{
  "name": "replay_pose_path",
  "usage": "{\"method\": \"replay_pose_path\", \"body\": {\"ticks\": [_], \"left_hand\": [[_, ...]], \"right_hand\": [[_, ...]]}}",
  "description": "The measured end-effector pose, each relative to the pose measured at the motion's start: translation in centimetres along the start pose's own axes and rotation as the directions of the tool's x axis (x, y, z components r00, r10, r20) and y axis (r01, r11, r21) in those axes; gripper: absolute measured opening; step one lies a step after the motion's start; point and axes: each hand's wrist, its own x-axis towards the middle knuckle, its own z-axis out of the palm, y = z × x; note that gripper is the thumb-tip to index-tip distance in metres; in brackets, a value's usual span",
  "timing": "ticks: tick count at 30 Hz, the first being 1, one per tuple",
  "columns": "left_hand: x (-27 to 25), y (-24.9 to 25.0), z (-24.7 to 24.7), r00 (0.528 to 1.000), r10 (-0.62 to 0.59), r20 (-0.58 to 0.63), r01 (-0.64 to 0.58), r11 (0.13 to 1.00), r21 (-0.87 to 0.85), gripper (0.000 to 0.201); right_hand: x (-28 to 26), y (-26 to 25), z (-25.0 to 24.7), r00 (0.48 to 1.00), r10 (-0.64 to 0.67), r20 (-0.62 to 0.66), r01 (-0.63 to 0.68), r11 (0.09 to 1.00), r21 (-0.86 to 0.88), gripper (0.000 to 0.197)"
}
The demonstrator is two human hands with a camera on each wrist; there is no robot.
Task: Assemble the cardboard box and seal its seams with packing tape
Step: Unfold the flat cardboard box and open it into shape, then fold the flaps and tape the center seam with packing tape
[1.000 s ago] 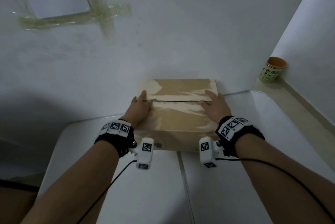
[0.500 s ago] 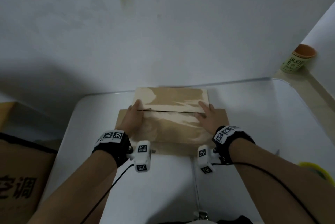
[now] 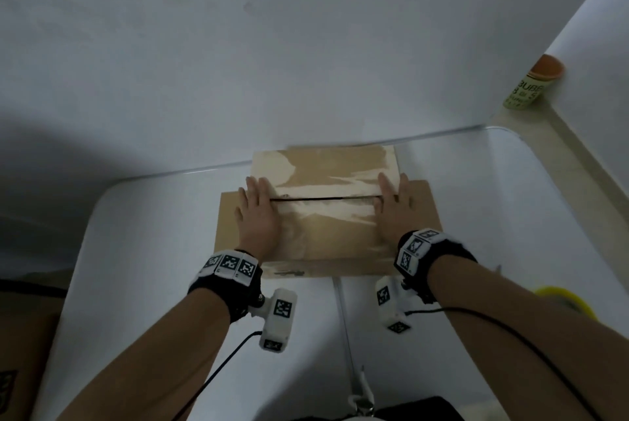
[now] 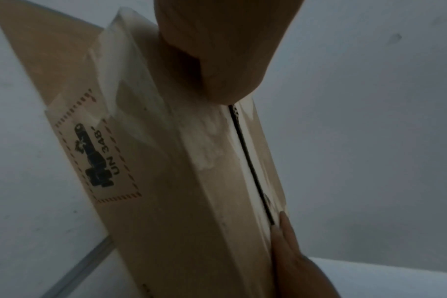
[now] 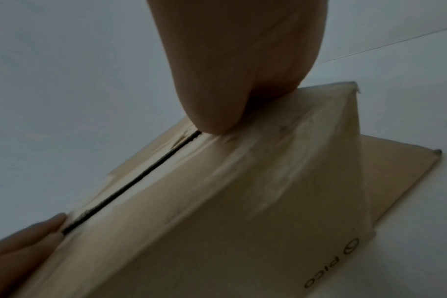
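A brown cardboard box (image 3: 326, 233) stands on the white table (image 3: 143, 250) against the wall. Its two top flaps are folded down and meet at a dark centre seam (image 3: 323, 198), with patches of old clear tape on the top. My left hand (image 3: 257, 213) lies flat on the left end of the top, fingers straight across the seam. My right hand (image 3: 391, 206) presses flat on the right end. Side flaps (image 3: 228, 226) stick out at both ends below. The left wrist view shows the seam (image 4: 250, 163) and a printed label (image 4: 97, 157). The right wrist view shows the seam (image 5: 140, 181).
A green cup with an orange lid (image 3: 532, 87) stands on the ledge at the right. A yellow-green tape roll (image 3: 565, 298) lies at the table's right edge. A large cardboard carton (image 3: 20, 352) stands on the floor at the left. The wall is close behind the box.
The head view has tilted down and the side flaps have come into view. Both hands stayed flat on the box top at the seam's two ends.
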Motion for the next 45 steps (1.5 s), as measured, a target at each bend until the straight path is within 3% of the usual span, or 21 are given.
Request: {"method": "replay_pose_path", "body": {"ticks": [5,8,10,12,14,17,20,22,24,28,31,33,35,37,40,42,45], "left_hand": [[-0.6,1.3,0.2,0.996,0.09,-0.014,-0.085,0.973,0.216,0.064],[-0.4,2.8,0.1,0.985,0.151,0.083,-0.169,0.946,0.278,0.06],[-0.6,4.5,0.1,0.946,0.258,0.197,-0.306,0.913,0.27,0.06],[-1.0,6.5,0.3,0.875,0.368,0.314,-0.447,0.863,0.235,0.058],[-1.1,8.6,0.6,0.836,0.389,0.387,-0.491,0.845,0.211,0.057],[-0.5,11.0,0.7,0.854,0.275,0.442,-0.374,0.915,0.153,0.062],[0.3,13.5,0.9,0.851,0.27,0.451,-0.337,0.938,0.075,0.061],[0.5,15.6,1.7,0.85,0.296,0.436,-0.342,0.939,0.029,0.058],[0.3,18.0,2.9,0.849,0.336,0.409,-0.372,0.928,0.009,0.052],[-1.0,22.4,5.5,0.851,0.375,0.367,-0.392,0.919,-0.03,0.053],[-1.9,24.6,7.0,0.848,0.382,0.367,-0.389,0.919,-0.058,0.053],[-2.5,25.5,7.7,0.862,0.386,0.327,-0.37,0.922,-0.113,0.052],[-3.2,25.9,8.3,0.87,0.378,0.316,-0.331,0.924,-0.193,0.047],[-3.7,26.1,8.6,0.864,0.381,0.329,-0.298,0.914,-0.274,0.043],[-3.6,26.1,9.2,0.858,0.383,0.344,-0.28,0.908,-0.312,0.041],[-4.3,26.7,8.5,0.854,0.391,0.345,-0.272,0.899,-0.344,0.04],[-4.9,27.7,7.9,0.842,0.373,0.39,-0.192,0.882,-0.43,0.04]], "right_hand": [[0.6,-0.1,0.6,0.997,0.035,0.067,-0.038,0.999,0.038,0.057],[0.8,0.0,0.3,0.998,0.026,0.059,-0.031,0.996,0.078,0.055],[0.8,0.0,0.1,0.995,0.03,0.094,-0.038,0.996,0.085,0.055],[0.6,-0.1,-0.1,0.994,0.025,0.103,-0.037,0.993,0.11,0.055],[0.4,0.1,-0.5,0.996,0.013,0.085,-0.024,0.992,0.127,0.054],[0.2,1.1,-1.9,0.994,-0.081,0.076,0.07,0.988,0.141,0.055],[-0.3,3.9,-2.7,0.996,-0.074,-0.047,0.085,0.943,0.323,0.046],[-1.2,7.1,-2.7,0.988,0.122,-0.095,-0.077,0.921,0.383,0.044],[-2.9,11.0,-2.6,0.937,0.339,-0.082,-0.286,0.882,0.376,0.044],[-7.4,18.2,-3.1,0.826,0.537,-0.172,-0.499,0.839,0.218,0.046],[-9.7,21.8,-2.9,0.752,0.657,-0.057,-0.633,0.743,0.216,0.057],[-10.8,23.1,-3.0,0.718,0.689,0.102,-0.696,0.708,0.118,0.044],[-11.5,23.8,-2.7,0.719,0.669,0.188,-0.685,0.728,0.031,0.027],[-11.8,24.3,-2.4,0.731,0.66,0.176,-0.667,0.745,-0.021,0.022],[-12.2,25.2,-1.9,0.709,0.689,0.147,-0.692,0.721,-0.038,0.038],[-12.3,25.7,-1.5,0.704,0.683,0.195,-0.691,0.722,-0.032,0.042],[-12.3,26.6,-1.3,0.687,0.704,0.18,-0.726,0.68,0.108,0.046]]}}
